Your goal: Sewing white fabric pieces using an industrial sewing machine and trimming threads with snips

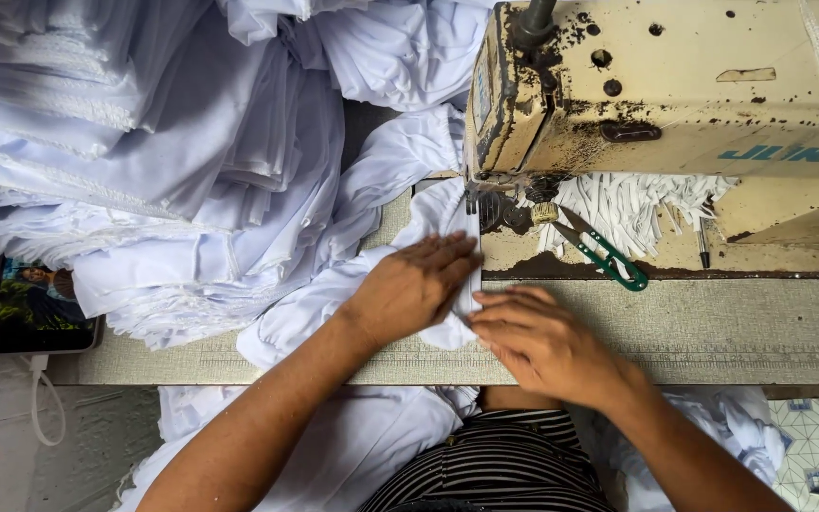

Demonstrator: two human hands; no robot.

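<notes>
My left hand (416, 284) lies flat, fingers together, pressing a piece of white fabric (372, 190) onto the sewing table just in front of the needle area. My right hand (540, 339) rests beside it, fingertips on the fabric's right edge, fingers stretched out. The fabric strip runs up under the presser foot (473, 201) of an old cream sewing machine (665, 104) with chipped paint. The rest of the white cloth trails off the table's front edge over my lap.
A big heap of white garments (144, 142) fills the left and back. Green-handled thread snips (609, 254) and a bundle of white strips (637, 204) lie on the machine bed. A phone (38, 308) with a lit screen and a white cable lies at the left.
</notes>
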